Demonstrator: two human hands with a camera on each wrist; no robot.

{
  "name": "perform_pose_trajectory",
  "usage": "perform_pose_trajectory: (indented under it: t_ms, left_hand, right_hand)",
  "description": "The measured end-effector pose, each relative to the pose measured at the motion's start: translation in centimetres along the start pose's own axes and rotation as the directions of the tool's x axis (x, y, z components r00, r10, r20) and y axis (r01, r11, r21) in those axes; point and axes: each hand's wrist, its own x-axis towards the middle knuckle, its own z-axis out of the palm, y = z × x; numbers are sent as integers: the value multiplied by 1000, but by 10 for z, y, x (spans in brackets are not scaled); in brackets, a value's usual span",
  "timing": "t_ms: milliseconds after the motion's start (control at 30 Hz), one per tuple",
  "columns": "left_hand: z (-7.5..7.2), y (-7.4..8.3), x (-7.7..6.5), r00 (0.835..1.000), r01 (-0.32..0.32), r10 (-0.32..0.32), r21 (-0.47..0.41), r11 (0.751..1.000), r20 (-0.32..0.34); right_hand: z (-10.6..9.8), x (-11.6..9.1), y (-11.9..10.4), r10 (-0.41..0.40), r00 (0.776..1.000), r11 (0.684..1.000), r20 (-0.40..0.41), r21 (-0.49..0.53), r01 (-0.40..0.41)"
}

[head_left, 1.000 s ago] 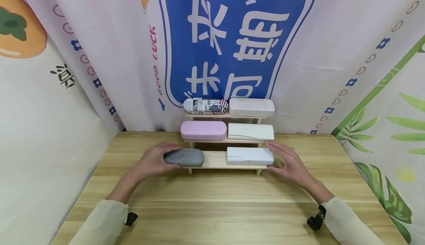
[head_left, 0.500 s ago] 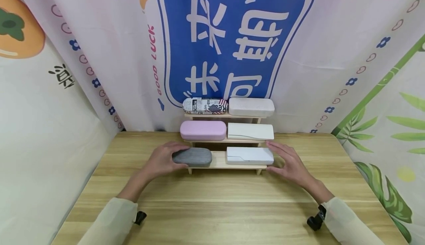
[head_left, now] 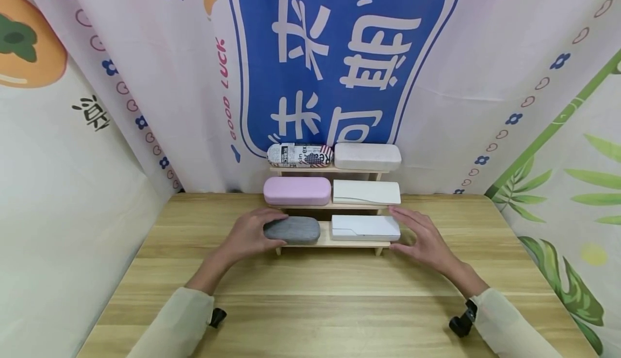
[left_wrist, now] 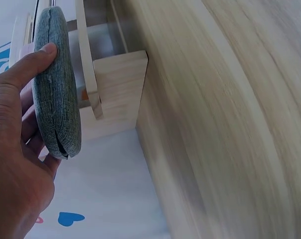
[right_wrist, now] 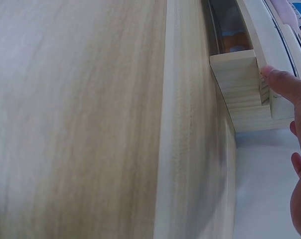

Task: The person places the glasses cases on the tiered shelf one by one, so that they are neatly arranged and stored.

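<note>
A grey fabric glasses case (head_left: 293,229) lies on the lowest step of a small wooden stand (head_left: 325,233), toward its left side. My left hand (head_left: 252,233) grips its left end, thumb in front and fingers behind. In the left wrist view the case (left_wrist: 57,89) sits between thumb and fingers, its slit seam facing the camera. At the right of the same step lies a white glasses case (head_left: 365,227). My right hand (head_left: 422,239) spans the right end of that case, thumb (right_wrist: 280,82) at the front edge by the step and index finger behind.
On the middle step are a pink glasses case (head_left: 297,191) and a cream-white one (head_left: 366,192). The top step bears a newsprint-patterned case (head_left: 299,155) and an off-white one (head_left: 367,156). A printed curtain (head_left: 194,77) hangs close behind. The wooden table (head_left: 315,298) extends in front.
The left hand has slid the grey glasses case to the right along the lowest step, narrowing the gap to the white case. The right hand has stayed in place.
</note>
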Motion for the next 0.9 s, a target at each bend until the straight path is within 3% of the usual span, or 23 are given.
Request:
perform_pose_trajectory:
  t_ms: [300, 533, 900]
  left_hand:
    - [6, 6, 6, 1000, 1, 0, 18, 1000, -14]
    - [10, 9, 7, 1000, 16, -16, 30, 999, 3]
    - [19, 11, 10, 1000, -11, 13, 77, 997, -22]
  right_hand:
    - [1, 2, -1, -68, 997, 998, -44, 8, 68]
    - [-1, 2, -1, -12, 1000, 1000, -5, 12, 12]
    - [-1, 1, -1, -2, 1000, 1000, 1, 4, 2]
